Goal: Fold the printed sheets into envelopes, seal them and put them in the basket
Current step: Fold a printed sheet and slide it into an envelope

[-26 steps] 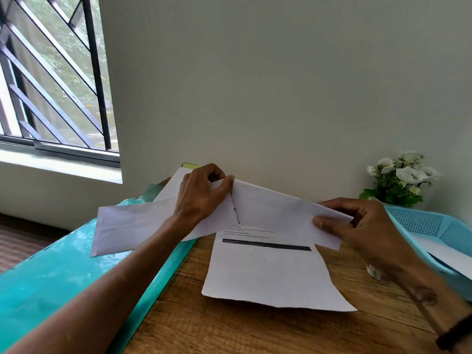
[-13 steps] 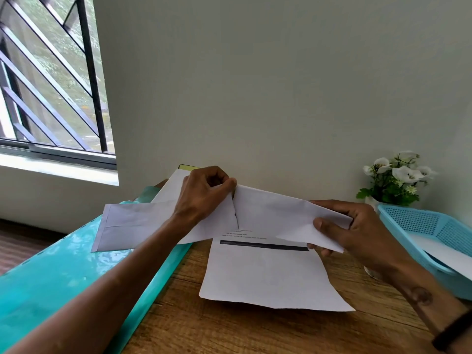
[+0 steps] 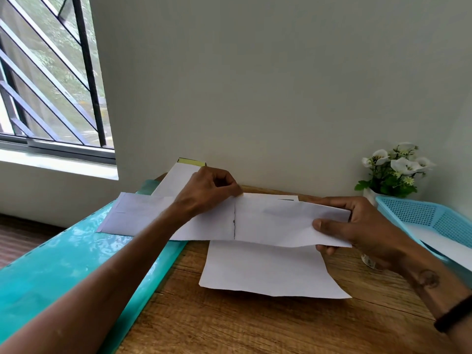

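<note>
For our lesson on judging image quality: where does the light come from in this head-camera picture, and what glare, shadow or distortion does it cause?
Head view: daylight enters through the window at left; it throws patchy glare on the teal surface; the sheet casts a thin shadow on the wooden table; wide-angle bending tilts the window bars.

The left hand [image 3: 209, 190] is reaching in from seven o'clock, fingers curled and pinching (thumb against fingertips). The right hand [image 3: 357, 226] is coming from four o'clock, thumb on top, fingers wrapping underneath, gripping.
</note>
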